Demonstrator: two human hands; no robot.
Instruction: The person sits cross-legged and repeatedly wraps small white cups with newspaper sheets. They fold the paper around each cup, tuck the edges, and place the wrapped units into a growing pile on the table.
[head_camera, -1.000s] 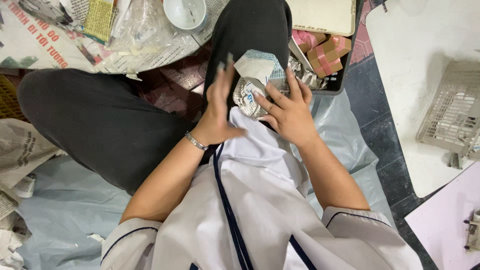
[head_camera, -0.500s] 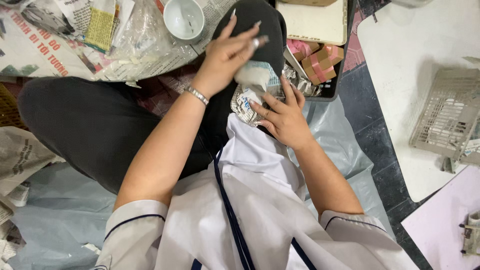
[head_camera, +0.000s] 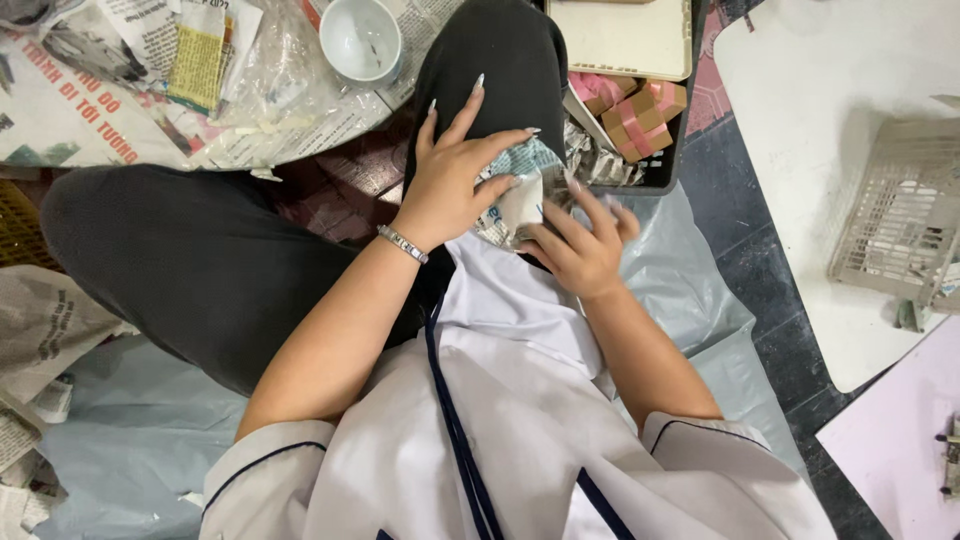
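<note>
A small object wrapped in printed newspaper (head_camera: 515, 200) rests on my lap, held between both hands. My left hand (head_camera: 450, 170), with a bracelet at the wrist and long nails, lies over its left and top side, fingers spread and pressing on the paper. On the object's right and underside sits my right hand (head_camera: 578, 240), its fingers curled around the wrapping. What is inside the paper is hidden.
A black tray (head_camera: 660, 180) with several pink-and-tan wrapped blocks (head_camera: 640, 110) sits just beyond my hands. A white bowl (head_camera: 360, 38) stands on newspaper sheets (head_camera: 120, 90) at the upper left. A grey plastic basket (head_camera: 900, 230) lies on a white board at the right. Grey plastic sheeting (head_camera: 130, 440) covers the floor.
My left hand came back down from a raised reach and now presses flat on the wrapped object. The right hand has stayed on it.
</note>
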